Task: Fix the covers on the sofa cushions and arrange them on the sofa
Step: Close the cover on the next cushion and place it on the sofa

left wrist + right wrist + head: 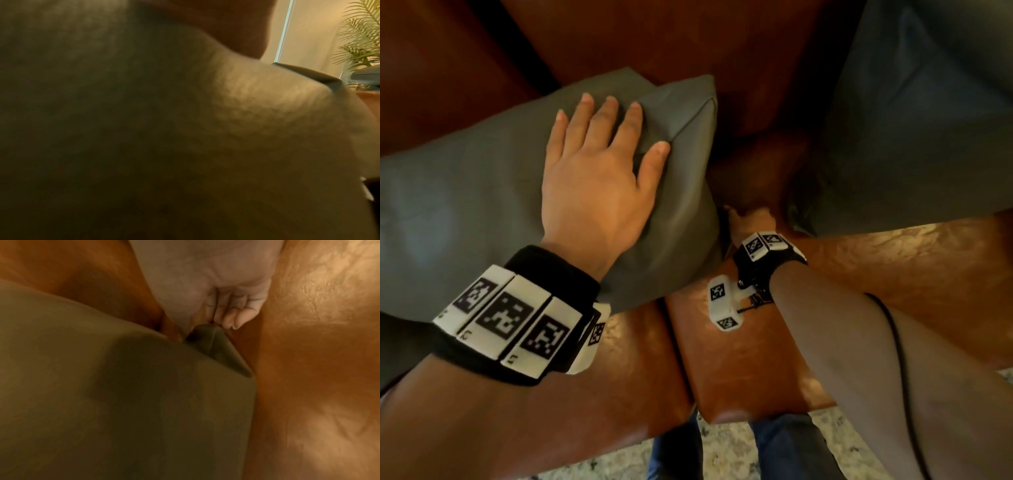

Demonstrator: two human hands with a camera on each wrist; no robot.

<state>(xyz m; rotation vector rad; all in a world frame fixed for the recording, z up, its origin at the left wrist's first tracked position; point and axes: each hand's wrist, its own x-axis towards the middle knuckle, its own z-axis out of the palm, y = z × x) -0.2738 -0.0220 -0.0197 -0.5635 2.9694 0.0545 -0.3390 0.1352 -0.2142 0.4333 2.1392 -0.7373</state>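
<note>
A grey covered cushion (465,192) lies on the brown leather sofa seat (739,359), leaning toward the backrest. My left hand (599,144) lies flat on its upper right part, fingers straight and spread, pressing the fabric. My right hand (748,219) reaches low beside the cushion's right edge. In the right wrist view its fingers (230,316) curl onto a folded corner flap (211,337) of the cushion cover (123,402) and pinch it. The left wrist view is filled by a blurred close surface.
A second grey cushion (914,120) leans against the backrest at the right. The sofa backrest (654,37) rises behind both. Speckled floor (722,452) and my legs show below the seat's front edge. A potted plant (362,40) stands beyond the sofa.
</note>
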